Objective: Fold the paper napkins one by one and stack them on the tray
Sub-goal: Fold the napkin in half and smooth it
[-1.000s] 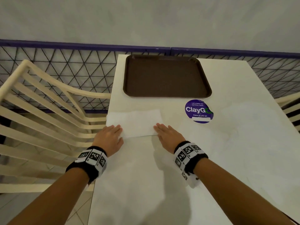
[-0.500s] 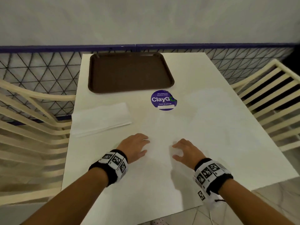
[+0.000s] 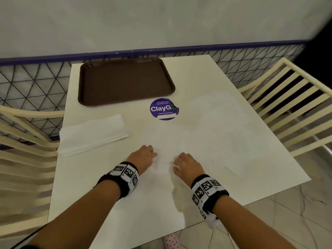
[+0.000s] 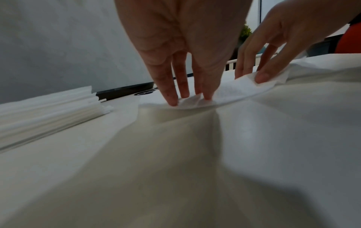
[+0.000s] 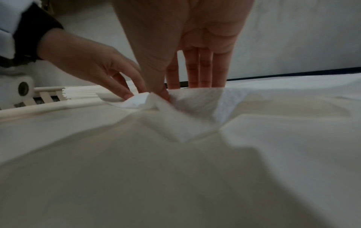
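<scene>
A single white napkin [image 3: 165,137] lies spread on the white table in front of me, faint against the top. My left hand [image 3: 152,152] and right hand [image 3: 177,159] sit close together at its near edge. The left wrist view shows my left hand [image 4: 189,98] pinching the raised edge of the napkin [image 4: 234,91] between thumb and fingers. In the right wrist view my right hand [image 5: 170,92] pinches the lifted, crumpled edge [image 5: 197,101] beside it. A stack of napkins [image 3: 93,133] lies at the left. The brown tray [image 3: 125,81] stands bare at the far left.
A round purple ClayGo sticker [image 3: 163,109] is stuck on the table between tray and napkin. Cream slatted chairs stand at the left [image 3: 27,123] and right [image 3: 287,105]. A wall with a mesh fence runs behind the table.
Both hands have left the napkin stack at the left and come to the middle of the table. They have drawn closer together and now pinch the single napkin's near edge.
</scene>
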Motion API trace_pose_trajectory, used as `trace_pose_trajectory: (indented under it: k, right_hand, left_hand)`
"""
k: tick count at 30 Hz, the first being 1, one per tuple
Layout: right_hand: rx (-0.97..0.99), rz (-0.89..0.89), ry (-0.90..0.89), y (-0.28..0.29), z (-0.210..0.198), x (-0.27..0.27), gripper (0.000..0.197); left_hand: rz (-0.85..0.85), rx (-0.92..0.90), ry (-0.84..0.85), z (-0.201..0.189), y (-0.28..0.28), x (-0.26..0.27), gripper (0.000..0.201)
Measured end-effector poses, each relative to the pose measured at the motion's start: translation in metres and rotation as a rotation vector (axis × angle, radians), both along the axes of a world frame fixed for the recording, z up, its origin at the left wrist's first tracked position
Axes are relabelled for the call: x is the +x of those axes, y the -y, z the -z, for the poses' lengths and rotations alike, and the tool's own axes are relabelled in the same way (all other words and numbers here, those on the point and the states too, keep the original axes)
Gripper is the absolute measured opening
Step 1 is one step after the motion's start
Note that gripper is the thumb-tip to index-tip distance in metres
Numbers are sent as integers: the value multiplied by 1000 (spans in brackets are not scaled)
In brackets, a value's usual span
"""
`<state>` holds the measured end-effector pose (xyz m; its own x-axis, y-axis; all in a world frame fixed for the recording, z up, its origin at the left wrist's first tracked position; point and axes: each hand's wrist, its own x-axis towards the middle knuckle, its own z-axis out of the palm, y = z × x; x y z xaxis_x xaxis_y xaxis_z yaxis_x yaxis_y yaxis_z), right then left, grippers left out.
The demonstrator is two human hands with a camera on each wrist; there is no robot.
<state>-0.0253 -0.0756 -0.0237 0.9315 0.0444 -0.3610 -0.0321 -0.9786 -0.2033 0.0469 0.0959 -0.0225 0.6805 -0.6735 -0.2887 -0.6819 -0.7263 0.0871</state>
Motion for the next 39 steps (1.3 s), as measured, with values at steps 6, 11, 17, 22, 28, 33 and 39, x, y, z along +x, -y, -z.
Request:
trace_pose_trajectory:
  k: [6,11,17,22,28,33,39]
  right_hand:
    - [94,40,44,7,2,3,32]
    - [145,53,17,11,-1,7,30]
    - [149,51,22,14,-1,7,28]
    - [123,38,12,11,-3,1,31]
    - [36,-76,-115,2,-8,-19,60]
    - [72,-56,-34,-2,-1,-23,40]
    - [122,-14,-131,2,-1,-23,41]
  left_hand:
    - [33,-31,-49,9,-5,-15,68]
    - [165,-12,81,19,0,-12,82]
    - [218,15,173,19,6,-16,79]
    - [163,183,49,-1,13,-18,50]
    - [36,133,-43,2,2,-7,41]
    - [-30,1,-149,4,-20,2,45]
    - [35,24,-206,2,-32,16,55]
